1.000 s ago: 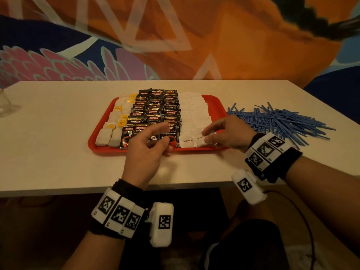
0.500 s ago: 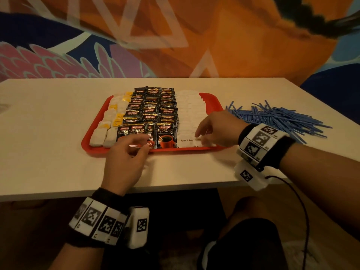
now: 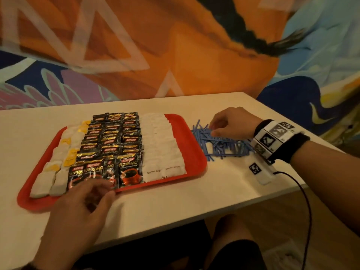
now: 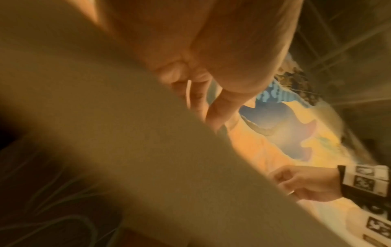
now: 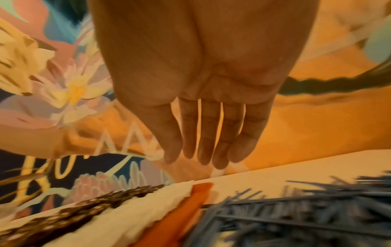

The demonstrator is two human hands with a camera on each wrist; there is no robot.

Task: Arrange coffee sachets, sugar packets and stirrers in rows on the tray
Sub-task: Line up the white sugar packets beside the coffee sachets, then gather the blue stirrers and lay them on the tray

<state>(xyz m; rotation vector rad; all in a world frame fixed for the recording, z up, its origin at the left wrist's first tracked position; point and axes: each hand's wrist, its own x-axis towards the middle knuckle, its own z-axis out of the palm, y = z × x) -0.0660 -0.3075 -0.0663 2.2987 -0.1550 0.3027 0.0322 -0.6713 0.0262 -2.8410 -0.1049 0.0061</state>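
Note:
A red tray (image 3: 193,147) holds rows of white and yellow packets (image 3: 64,151) on its left, black coffee sachets (image 3: 113,141) in the middle and white brown-sugar packets (image 3: 159,141) on the right. Blue stirrers (image 3: 224,145) lie in a loose pile on the table right of the tray. My right hand (image 3: 212,127) hovers over the pile's near-left end; in the right wrist view its fingers (image 5: 203,142) are straight and hold nothing above the stirrers (image 5: 296,208). My left hand (image 3: 101,190) sits at the tray's front rim below the coffee sachets, its fingers loosely curled and blurred.
The white table (image 3: 165,207) ends close in front of the tray and slants away on the right past the stirrers. A painted wall stands behind it. A cable (image 3: 303,193) runs from my right wrist device over the table edge.
My right hand left the front sugar packets and moved right, over the stirrer pile. My left hand slid back from the front coffee sachet to the tray's rim.

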